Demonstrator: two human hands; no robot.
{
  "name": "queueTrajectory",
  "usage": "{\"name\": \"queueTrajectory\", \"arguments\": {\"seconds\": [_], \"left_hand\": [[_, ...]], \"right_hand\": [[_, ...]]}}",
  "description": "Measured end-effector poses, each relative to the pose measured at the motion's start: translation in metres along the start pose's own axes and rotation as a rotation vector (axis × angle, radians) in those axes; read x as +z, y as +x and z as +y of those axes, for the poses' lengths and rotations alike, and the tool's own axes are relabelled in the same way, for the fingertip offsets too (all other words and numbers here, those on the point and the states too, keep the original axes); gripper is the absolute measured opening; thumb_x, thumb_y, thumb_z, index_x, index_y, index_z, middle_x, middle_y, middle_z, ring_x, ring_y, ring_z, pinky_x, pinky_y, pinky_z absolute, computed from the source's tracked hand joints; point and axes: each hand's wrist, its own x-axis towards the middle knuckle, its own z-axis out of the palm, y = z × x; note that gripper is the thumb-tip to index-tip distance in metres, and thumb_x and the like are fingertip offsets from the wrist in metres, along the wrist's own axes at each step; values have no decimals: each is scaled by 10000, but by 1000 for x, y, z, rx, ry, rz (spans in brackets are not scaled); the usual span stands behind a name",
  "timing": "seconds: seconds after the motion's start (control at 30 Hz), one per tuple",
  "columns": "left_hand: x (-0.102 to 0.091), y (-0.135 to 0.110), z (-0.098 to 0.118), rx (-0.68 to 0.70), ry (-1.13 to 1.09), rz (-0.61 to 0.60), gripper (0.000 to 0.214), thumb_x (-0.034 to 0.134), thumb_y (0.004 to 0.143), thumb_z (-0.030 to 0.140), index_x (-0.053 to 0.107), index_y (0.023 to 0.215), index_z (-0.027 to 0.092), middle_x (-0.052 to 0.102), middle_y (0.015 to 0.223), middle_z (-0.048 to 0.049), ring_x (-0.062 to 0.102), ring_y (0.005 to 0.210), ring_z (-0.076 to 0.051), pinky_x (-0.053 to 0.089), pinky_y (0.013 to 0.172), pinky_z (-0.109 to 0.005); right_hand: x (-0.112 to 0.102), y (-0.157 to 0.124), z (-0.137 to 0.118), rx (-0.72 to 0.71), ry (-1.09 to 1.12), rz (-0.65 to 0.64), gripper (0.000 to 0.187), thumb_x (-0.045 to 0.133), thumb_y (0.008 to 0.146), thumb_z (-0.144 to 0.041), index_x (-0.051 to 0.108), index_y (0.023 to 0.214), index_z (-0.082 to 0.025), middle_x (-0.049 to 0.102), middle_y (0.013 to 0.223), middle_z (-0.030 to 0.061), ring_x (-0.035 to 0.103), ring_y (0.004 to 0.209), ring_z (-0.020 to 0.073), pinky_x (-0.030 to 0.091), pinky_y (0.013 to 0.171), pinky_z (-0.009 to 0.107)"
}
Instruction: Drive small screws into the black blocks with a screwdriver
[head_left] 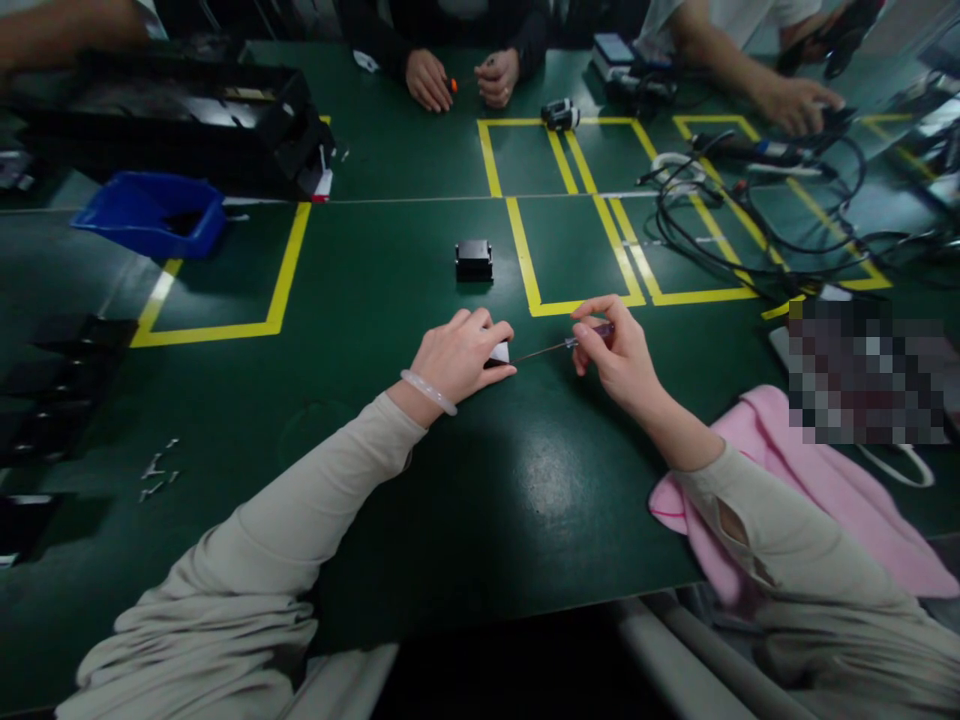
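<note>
My left hand [461,355] is closed over a small black part with a white face [499,353], pressed down on the green table. Most of that part is hidden by my fingers. In my right hand [611,350] a thin screwdriver [551,349] is held by its dark handle, its shaft pointing left. The tip reaches the edge of the part under my left fingers; whether it sits in a screw, I cannot tell. A little beyond my hands stands a black block-shaped piece [474,260].
Several screws [157,472] lie at left, near black parts [60,390]. A blue bin [154,215] stands before a black rack [187,120]. Coiled cables [750,220] and a pink cloth [772,440] are at right. Across the table, a co-worker's hands [461,80] rest beside a black-and-white cylinder [560,114].
</note>
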Motion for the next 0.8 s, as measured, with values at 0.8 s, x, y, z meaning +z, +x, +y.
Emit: {"name": "queueTrajectory", "arguments": {"seconds": [0.8], "left_hand": [[-2, 0, 0, -3, -21, -9, 376, 670, 890, 517, 613, 1143, 245, 613, 1089, -55, 554, 995, -217, 394, 622, -275]], "right_hand": [[-3, -3, -1, 35, -18, -59, 262, 632, 933, -476, 554, 883, -232, 449, 465, -106, 488, 382, 85, 351, 412, 240]]}}
